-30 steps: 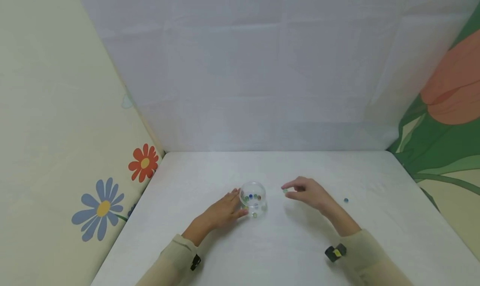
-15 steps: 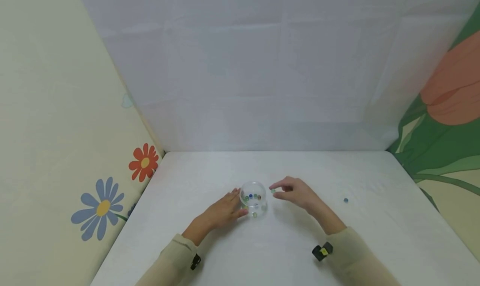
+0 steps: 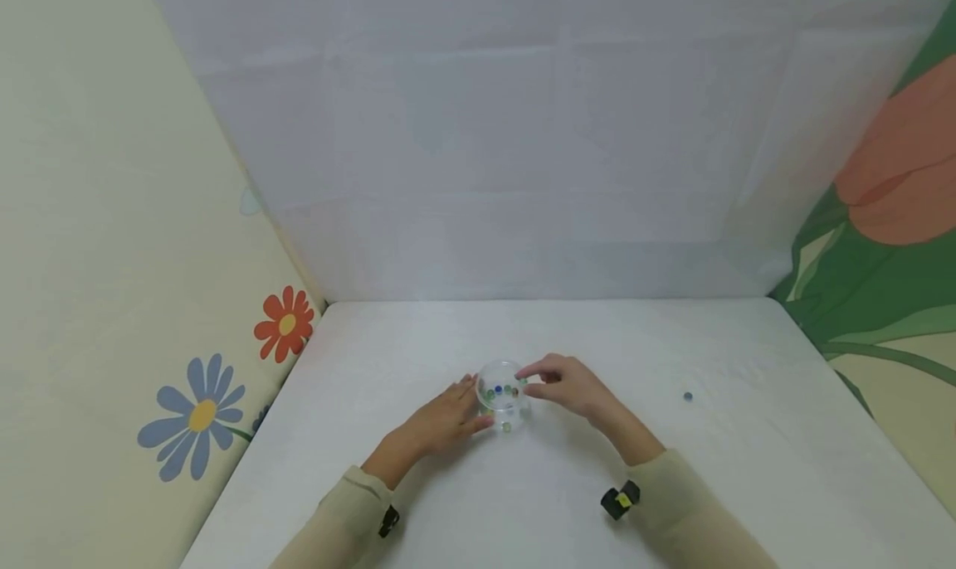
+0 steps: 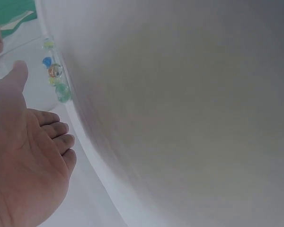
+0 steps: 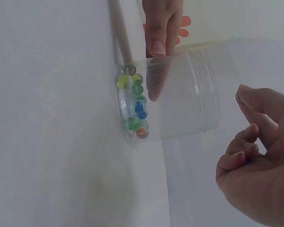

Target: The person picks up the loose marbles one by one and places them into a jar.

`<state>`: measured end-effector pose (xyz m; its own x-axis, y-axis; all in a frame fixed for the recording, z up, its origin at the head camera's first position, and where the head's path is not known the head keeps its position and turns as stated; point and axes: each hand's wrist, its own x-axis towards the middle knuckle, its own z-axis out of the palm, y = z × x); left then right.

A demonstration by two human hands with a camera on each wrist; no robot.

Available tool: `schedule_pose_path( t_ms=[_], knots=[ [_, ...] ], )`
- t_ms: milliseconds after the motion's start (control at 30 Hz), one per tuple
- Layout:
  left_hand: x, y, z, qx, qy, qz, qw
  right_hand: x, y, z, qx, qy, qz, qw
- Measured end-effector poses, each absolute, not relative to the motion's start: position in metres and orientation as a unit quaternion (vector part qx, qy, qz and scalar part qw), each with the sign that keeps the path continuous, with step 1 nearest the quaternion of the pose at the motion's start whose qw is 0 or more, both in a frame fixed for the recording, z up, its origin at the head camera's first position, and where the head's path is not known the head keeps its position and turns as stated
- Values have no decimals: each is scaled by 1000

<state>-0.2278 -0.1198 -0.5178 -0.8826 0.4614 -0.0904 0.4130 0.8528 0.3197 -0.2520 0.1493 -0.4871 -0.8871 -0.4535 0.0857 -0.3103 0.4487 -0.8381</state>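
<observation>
A clear plastic jar (image 3: 502, 372) with a threaded mouth stands upright on the white table. Several glass marbles (image 5: 137, 106), green, yellow, blue and brown-orange, lie on its bottom. My left hand (image 3: 441, 420) rests against the jar's left side, its fingers straight, the thumb along the near wall; the left wrist view shows that palm (image 4: 28, 175) beside the jar. At the right edge of the jar's mouth, my right hand (image 3: 571, 386) pinches a small marble (image 5: 237, 97) between thumb and index finger; the fingers mostly hide it.
One blue marble (image 3: 688, 396) lies alone on the white tabletop (image 3: 747, 469), well right of the jar. A white cloth backdrop (image 3: 553, 179) rises behind the table. Walls with painted flowers (image 3: 202, 415) flank it.
My right hand has moved left with the pinched marble, from open table to the jar's mouth. The left hand and the jar stay put.
</observation>
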Motion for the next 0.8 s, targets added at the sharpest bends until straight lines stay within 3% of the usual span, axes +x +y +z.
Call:
schedule_pose_path(
  t_ms=[800],
  knots=[
    [-230, -121, -520, 226, 961, 138, 82, -256, 127, -491, -217, 836, -495, 96]
  ],
)
